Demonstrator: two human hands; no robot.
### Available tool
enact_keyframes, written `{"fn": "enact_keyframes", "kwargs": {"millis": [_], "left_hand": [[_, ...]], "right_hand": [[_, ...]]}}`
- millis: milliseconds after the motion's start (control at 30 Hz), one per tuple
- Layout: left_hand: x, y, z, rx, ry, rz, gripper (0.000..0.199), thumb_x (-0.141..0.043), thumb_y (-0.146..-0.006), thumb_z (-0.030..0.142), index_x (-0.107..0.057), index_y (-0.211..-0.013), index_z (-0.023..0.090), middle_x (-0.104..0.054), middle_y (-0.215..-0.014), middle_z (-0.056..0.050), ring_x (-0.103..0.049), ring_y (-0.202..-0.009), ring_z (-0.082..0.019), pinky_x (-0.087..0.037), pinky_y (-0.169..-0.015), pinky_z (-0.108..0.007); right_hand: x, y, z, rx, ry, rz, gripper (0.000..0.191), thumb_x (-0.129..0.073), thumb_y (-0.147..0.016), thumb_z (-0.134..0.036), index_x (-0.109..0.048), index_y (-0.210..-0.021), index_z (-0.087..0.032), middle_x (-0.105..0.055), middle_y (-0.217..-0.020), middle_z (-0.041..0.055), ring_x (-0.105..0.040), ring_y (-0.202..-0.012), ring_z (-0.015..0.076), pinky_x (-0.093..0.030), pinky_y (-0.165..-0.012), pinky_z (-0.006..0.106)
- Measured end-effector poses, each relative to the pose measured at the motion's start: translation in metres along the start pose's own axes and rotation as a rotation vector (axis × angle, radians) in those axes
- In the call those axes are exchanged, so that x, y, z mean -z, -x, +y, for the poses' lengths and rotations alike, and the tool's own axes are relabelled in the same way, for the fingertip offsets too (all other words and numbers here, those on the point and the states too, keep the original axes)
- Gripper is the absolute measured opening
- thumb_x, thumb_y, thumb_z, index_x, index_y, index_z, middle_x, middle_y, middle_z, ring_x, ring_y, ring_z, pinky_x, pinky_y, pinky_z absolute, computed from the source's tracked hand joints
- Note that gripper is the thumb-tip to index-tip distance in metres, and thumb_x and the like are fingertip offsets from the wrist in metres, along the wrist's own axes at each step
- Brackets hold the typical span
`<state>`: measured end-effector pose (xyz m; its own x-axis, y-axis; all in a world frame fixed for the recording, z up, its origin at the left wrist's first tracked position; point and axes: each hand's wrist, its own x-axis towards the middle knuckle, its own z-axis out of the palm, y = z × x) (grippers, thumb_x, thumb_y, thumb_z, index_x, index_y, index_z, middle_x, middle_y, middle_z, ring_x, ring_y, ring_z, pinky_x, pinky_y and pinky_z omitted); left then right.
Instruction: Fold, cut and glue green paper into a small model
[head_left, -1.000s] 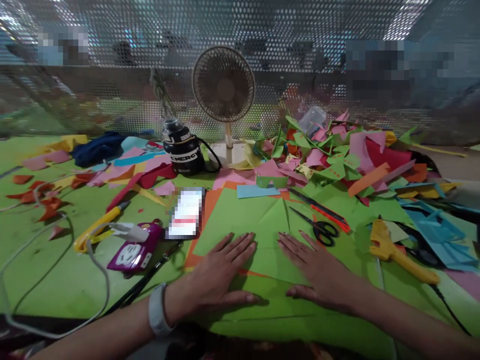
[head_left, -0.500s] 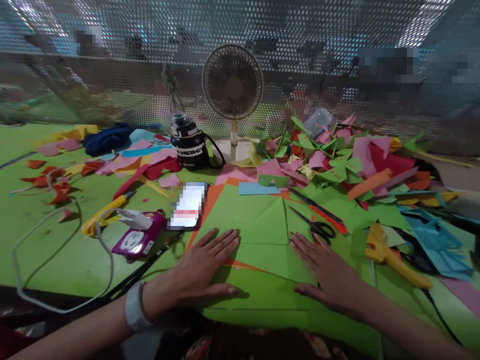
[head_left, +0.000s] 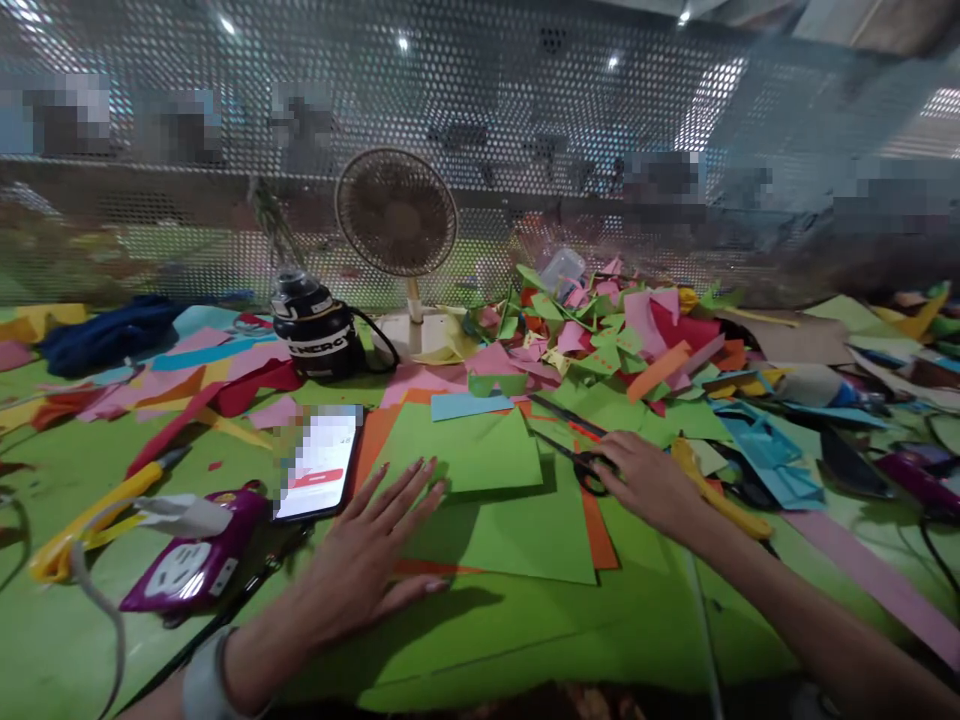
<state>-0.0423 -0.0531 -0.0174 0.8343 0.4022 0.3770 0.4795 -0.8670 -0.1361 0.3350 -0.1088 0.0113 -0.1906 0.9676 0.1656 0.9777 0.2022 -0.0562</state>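
Observation:
My left hand (head_left: pixel 375 545) lies palm down with its fingers spread, on the left side of the green paper sheets (head_left: pixel 517 540). On top of them is a folded green piece (head_left: pixel 465 450) whose near edge lifts a little and casts a shadow. My right hand (head_left: pixel 645 485) has its fingers curled at the black handles of the scissors (head_left: pixel 589 472), to the right of the paper. The scissor blades point toward the far left, and part of the handles is hidden by the fingers. An orange sheet (head_left: pixel 606 545) shows beneath the green ones.
Left of the paper are a phone (head_left: pixel 319 465), a purple power socket (head_left: pixel 199 560) and a yellow-handled tool (head_left: pixel 97 515). A small fan (head_left: pixel 397 215) and a black bottle (head_left: pixel 315 335) stand behind. Paper scraps (head_left: pixel 600 320) heap up at the back; a yellow glue gun (head_left: pixel 712 490) lies right.
My right hand has left the paper and gone to the scissors' handles. The folded green piece's near edge has lifted. The view has turned to the right; my left hand stays flat.

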Motion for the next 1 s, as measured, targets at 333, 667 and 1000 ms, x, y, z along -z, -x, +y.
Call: {"fn": "enact_keyframes", "kwargs": {"millis": [333,667,1000], "left_hand": [[-0.024,-0.038,0.024,-0.035,0.062,-0.043,0.095,-0.036,-0.090,0.074,-0.003,-0.157,0.016,-0.031,-0.157,-0.016,-0.026,-0.146,-0.028,-0.008,-0.120,-0.044],[-0.037,-0.033,0.025,-0.056,0.268,-0.251,0.094,-0.033,-0.088,0.077,0.000,-0.157,0.022,-0.019,-0.161,-0.015,-0.027,-0.146,-0.032,-0.019,-0.118,-0.050],[-0.033,-0.033,0.026,-0.041,0.305,-0.243,0.097,-0.035,-0.089,0.076,0.010,-0.156,0.023,-0.018,-0.161,-0.013,-0.025,-0.146,-0.031,-0.014,-0.120,-0.049]], "right_hand": [[0.002,-0.029,0.018,-0.167,0.039,-0.066,0.025,-0.049,-0.092,-0.022,-0.067,-0.106,-0.011,-0.067,-0.106,0.0184,-0.061,-0.100,0.0323,-0.047,-0.085,0.043],[0.003,-0.042,0.030,-0.143,-0.085,-0.127,0.022,-0.055,-0.091,-0.024,-0.071,-0.104,-0.014,-0.067,-0.100,0.0139,-0.062,-0.094,0.0278,-0.049,-0.082,0.040],[-0.005,-0.006,0.005,0.014,-0.101,-0.035,0.023,-0.053,-0.091,-0.016,-0.068,-0.108,-0.019,-0.060,-0.104,0.0118,-0.061,-0.098,0.0277,-0.054,-0.085,0.046]]}}
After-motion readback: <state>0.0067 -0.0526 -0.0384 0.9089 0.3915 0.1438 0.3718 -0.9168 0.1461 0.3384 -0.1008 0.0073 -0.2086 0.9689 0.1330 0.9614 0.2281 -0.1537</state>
